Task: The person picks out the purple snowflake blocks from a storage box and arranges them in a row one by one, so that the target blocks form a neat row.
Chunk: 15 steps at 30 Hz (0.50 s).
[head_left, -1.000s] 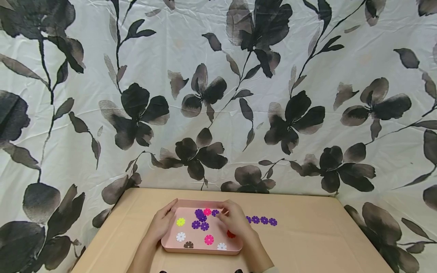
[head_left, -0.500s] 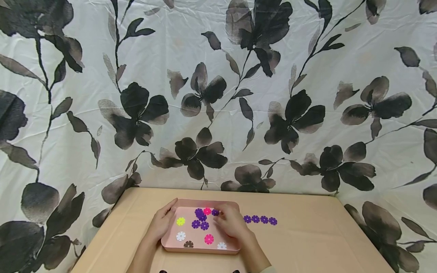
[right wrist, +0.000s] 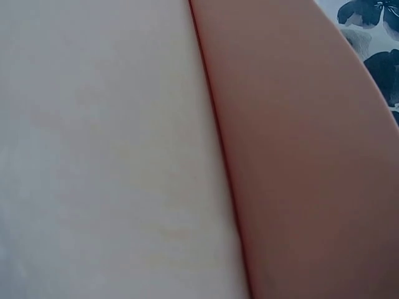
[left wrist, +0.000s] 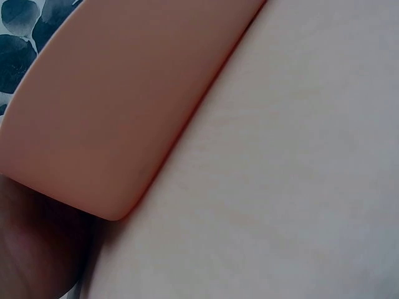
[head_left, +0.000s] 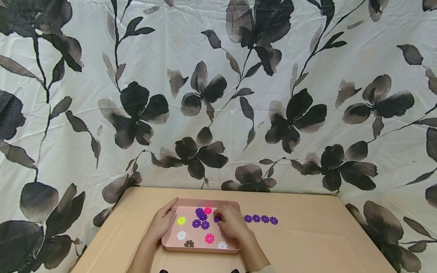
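Observation:
A shallow pink tray (head_left: 199,250) sits on the tabletop, its outer wall (left wrist: 124,106) filling much of the left wrist view. My left hand (head_left: 160,224) grips its left side, thumb along the rim. Over the tray's right part, my right hand (head_left: 233,223) pinches a purple flower-shaped plastic disc (head_left: 216,219), mostly covered by the fingertips. Several more purple discs (head_left: 200,214) cluster left of it beside a pink disc (head_left: 208,211). Elsewhere in the tray lie a yellow disc (head_left: 181,220), a brown disc (head_left: 189,243), another pink one and two white ones. The right wrist view shows only tray wall and tabletop.
To the right of the tray, a row of purple discs (head_left: 261,219) lies on the light brown tabletop (head_left: 307,239). A white cloth with dark flowers (head_left: 191,113) hangs behind the table's back edge. Two small dark objects show at the bottom edge.
My right hand has shifted left and in over the tray, and the purple disc at its fingertips has moved slightly toward me. A red disc seen earlier is now hidden under that hand.

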### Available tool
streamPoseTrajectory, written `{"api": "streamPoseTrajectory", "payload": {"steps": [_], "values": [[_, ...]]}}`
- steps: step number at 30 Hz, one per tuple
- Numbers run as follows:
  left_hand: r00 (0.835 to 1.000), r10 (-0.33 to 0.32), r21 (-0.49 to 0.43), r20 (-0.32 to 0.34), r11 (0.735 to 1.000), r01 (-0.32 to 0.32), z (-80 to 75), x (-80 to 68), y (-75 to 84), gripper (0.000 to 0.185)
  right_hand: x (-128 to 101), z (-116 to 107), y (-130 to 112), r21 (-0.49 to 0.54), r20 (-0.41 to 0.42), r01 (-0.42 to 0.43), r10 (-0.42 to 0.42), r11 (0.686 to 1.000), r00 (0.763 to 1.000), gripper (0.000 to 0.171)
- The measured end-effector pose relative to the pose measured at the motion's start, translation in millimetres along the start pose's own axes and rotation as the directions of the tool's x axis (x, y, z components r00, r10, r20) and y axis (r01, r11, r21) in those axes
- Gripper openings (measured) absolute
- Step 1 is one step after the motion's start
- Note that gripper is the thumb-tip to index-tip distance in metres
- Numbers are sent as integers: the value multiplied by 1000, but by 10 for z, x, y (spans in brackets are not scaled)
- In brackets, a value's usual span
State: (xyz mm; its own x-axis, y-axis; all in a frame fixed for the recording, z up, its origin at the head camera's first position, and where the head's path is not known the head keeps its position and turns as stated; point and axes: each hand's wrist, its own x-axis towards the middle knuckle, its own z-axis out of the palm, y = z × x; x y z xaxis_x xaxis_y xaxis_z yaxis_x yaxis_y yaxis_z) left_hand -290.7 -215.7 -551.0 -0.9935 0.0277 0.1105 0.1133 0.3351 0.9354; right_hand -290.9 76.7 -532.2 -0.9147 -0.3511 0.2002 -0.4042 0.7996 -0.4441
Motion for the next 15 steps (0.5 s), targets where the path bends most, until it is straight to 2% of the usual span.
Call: {"api": "streamPoseTrajectory", "payload": {"steps": [10, 15], "values": [[1000, -3, 8, -4, 1000, 3, 5, 0, 8, 46, -3, -17, 41, 60, 15, 18, -19, 998, 1000, 14], [1000, 2, 13, -8, 1000, -2, 6, 2, 7, 46, -12, -28, 44, 114, 14, 6, -8, 993, 1000, 15]]}}
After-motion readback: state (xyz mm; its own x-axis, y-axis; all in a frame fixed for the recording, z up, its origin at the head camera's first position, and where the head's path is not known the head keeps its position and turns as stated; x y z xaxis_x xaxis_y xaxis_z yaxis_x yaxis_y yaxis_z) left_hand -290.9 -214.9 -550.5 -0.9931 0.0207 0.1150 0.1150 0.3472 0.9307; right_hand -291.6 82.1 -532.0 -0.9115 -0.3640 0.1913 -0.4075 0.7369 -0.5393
